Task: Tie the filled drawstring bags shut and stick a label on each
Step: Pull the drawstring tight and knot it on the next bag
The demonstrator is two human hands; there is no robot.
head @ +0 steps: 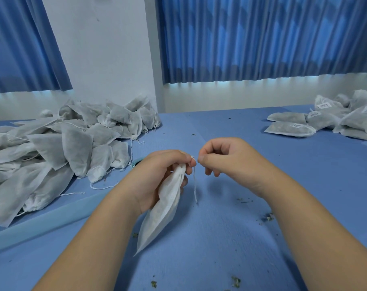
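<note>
My left hand [157,175] is clenched round the gathered neck of the bag [163,208], which dangles below it, with the right hand [226,158] just beside pinching the drawstring [195,185], unlabelled bags [73,143] heaped off left and labelled bags [325,120] far right on the blue table [220,238].

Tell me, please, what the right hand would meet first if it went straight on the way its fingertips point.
The right hand points toward the left hand. It would first meet the drawstring at the neck of the bag, then the left hand itself. Depth looks matched, though one view cannot confirm.
</note>
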